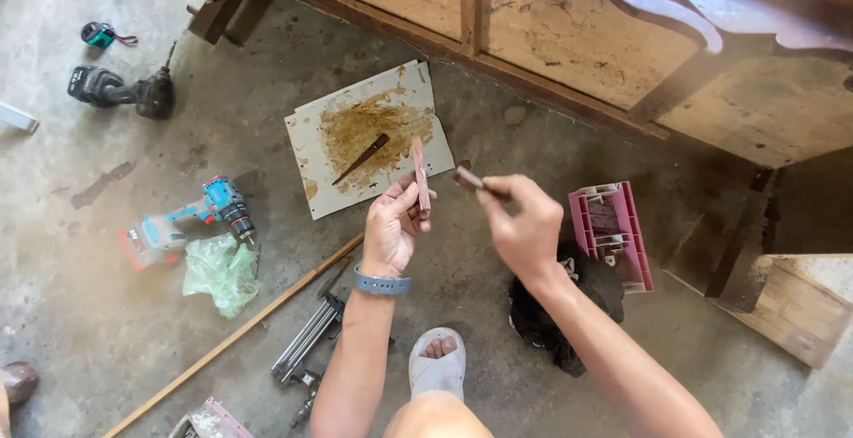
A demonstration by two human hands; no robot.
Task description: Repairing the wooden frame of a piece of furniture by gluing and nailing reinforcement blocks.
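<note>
The left hand (391,225) is pinching a thin reddish wood strip (420,176) between thumb and fingers, holding it upright over the stained board (311,140). The right hand (524,225) is clenching the handle of a small dark tool (468,179), possibly a brush or scraper, its tip sitting just beside the strip but not clearly touching it.

To do this well, the left grip is best kept low on the strip so the upper part is staying free, with the strip held above the board so any drips are landing there. The tool should be meeting the strip flat and lightly; the strip looks slender and would likely flex under pressure.

On the board a dark pointed stick (362,157) is lying in the brown stain. Left of the board, a teal drill (191,220) is lying on the concrete floor (133,331) beside a green plastic bag (222,274); farther left a black drill (120,90) is lying. Right of the board a pink plastic case (611,234) is resting near a dark cloth (555,314). Behind the board the underside of a wooden furniture frame (577,38) is rising. Below the board, a long batten (240,336) and a metal tool (306,340) are lying near a sandalled foot (437,362).
</note>
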